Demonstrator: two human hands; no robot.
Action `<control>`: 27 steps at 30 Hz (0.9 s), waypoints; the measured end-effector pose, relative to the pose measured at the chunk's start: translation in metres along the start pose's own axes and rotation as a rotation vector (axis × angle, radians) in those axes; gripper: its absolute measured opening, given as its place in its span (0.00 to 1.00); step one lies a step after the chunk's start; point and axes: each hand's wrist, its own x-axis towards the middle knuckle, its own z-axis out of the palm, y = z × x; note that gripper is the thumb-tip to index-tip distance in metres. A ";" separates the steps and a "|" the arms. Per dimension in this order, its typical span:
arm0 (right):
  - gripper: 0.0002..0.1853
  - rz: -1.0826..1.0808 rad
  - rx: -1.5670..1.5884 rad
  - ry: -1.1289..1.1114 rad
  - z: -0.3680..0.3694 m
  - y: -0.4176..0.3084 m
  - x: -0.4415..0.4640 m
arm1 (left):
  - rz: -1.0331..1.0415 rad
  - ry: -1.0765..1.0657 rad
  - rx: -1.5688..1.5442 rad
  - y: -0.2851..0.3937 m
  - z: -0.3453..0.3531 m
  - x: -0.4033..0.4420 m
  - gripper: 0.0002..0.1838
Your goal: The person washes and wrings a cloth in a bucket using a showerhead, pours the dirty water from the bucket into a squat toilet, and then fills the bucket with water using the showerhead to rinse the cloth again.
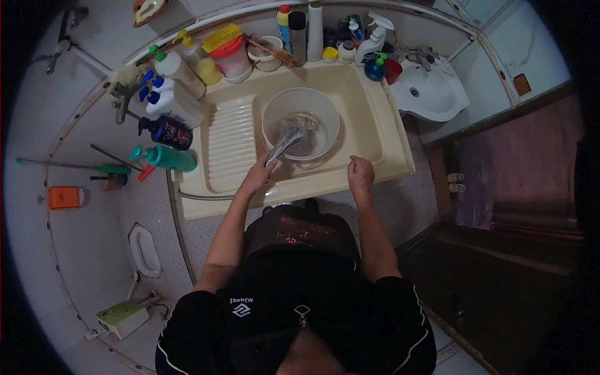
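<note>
My left hand (256, 177) is wrapped round the handle of a silver shower head (287, 141), which tilts into a white bucket (332, 139). In the bucket lies a pale, crumpled cloth (304, 120), partly hidden by the shower head. The bucket stands in the basin of a cream laundry sink (357, 100), to the right of its ribbed washboard (232, 140). Over the sink's front edge, right of the bucket, my right hand (360, 174) is closed with fingers curled, and nothing shows in it. A grey hose (209, 198) runs along the front rim at the left.
Pump bottles (172, 132) line the sink's left side. Along the back stand a red-lidded tub (230, 57), a small white bucket (265, 53) and a spray bottle (373, 40). A washbasin (437, 94) is at the right. A squat toilet (145, 250) lies on the left floor.
</note>
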 end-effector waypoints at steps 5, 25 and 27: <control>0.06 0.034 -0.014 -0.040 0.001 0.000 0.001 | 0.006 -0.008 0.020 0.001 -0.001 0.000 0.23; 0.07 0.040 -0.020 -0.027 -0.002 -0.003 -0.001 | 0.012 -0.009 -0.026 -0.007 0.001 0.000 0.28; 0.07 0.040 -0.018 -0.029 -0.002 -0.002 -0.001 | 0.008 -0.007 -0.030 -0.007 0.001 0.000 0.27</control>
